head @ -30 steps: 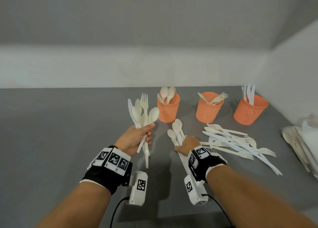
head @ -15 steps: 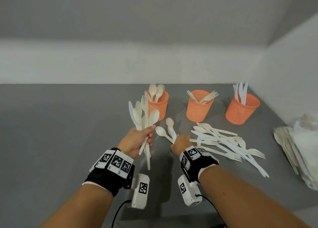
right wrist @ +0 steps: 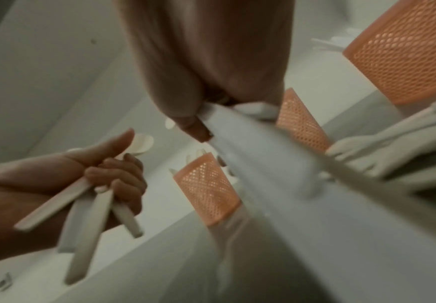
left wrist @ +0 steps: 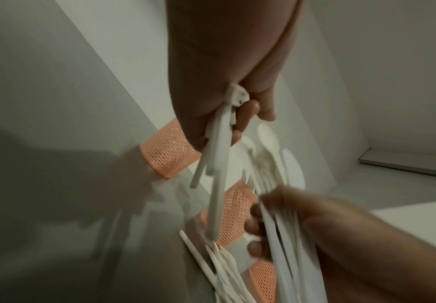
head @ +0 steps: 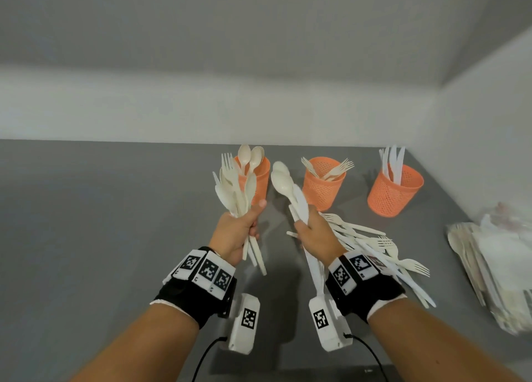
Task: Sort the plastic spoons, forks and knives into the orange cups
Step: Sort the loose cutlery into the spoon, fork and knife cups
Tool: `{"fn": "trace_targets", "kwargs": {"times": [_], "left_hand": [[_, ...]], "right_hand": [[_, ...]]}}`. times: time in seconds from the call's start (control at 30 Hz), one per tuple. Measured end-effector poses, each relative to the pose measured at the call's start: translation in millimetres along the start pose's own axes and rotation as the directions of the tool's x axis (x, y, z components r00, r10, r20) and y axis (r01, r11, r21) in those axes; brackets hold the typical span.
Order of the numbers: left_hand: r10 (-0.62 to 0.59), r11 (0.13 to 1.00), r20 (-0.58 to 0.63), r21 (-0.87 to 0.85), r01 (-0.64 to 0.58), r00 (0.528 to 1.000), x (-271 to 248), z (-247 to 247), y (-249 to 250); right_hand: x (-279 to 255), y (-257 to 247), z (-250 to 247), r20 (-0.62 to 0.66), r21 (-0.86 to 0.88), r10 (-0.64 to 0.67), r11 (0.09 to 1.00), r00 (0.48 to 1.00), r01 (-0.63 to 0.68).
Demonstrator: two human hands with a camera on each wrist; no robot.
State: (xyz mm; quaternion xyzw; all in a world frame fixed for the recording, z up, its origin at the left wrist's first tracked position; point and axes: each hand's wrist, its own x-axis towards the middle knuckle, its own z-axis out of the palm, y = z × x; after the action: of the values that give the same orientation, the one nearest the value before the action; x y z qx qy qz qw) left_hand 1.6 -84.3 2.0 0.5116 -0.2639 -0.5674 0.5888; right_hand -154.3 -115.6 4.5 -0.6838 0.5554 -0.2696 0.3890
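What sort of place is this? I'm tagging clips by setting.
Probably a staged data-collection tabletop, not a kitchen: a bare grey table against plain white walls, three orange mesh cups in a row, and tracking markers strapped on both wrists.

We see three orange cups in a row: the left cup [head: 259,177] has spoons, the middle cup [head: 322,188] has forks, the right cup [head: 394,191] has white knives. More forks and knives lie in a loose pile [head: 380,249] on the grey table, near the cups.
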Motion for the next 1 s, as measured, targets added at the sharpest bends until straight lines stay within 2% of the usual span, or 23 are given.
{"fn": "trace_targets", "kwargs": {"times": [0.1,0.17,0.2,0.33,0.4,0.5,0.73,0.93,1.0], "left_hand": [[0.039,0.999,0.079,-0.038,-0.037,0.996,2,24,1],[0.011,1.0,0.17,-0.027,-0.006,0.985,4,38,4],[-0.018,1.0,0.195,-0.013,0.02,0.981,6,42,6],[-0.096,0.995,0.243,0.011,0.096,0.965,15,45,11],[-0.099,0.994,0.259,-0.013,0.106,0.961,17,46,12],[-0.087,0.994,0.23,-0.05,0.101,0.969,18,52,11],[0.035,0.999,0.184,-0.033,-0.029,0.982,15,66,20],[0.104,0.993,0.129,-0.066,-0.096,0.986,22,70,26],[0.122,0.99,0.092,-0.089,-0.114,0.988,24,71,27]], "right_hand": [[-4,-20,-5,0.016,0.176,-0.149,0.974,0.989,0.144],[-4,-30,-6,0.074,0.235,-0.261,0.943,0.963,0.237],[-4,-34,-7,0.114,0.257,-0.272,0.937,0.956,0.236],[2,-35,-20,0.294,0.186,-0.215,0.969,0.931,0.165],[6,-31,-25,0.331,0.158,-0.202,0.975,0.922,0.156],[9,-26,-29,0.323,0.229,-0.226,0.961,0.919,0.156],[17,-16,-28,0.234,0.373,-0.194,0.923,0.953,0.096],[26,-19,-30,0.284,0.442,-0.156,0.897,0.946,0.015],[27,-19,-37,0.338,0.452,-0.142,0.891,0.93,-0.029]]}}
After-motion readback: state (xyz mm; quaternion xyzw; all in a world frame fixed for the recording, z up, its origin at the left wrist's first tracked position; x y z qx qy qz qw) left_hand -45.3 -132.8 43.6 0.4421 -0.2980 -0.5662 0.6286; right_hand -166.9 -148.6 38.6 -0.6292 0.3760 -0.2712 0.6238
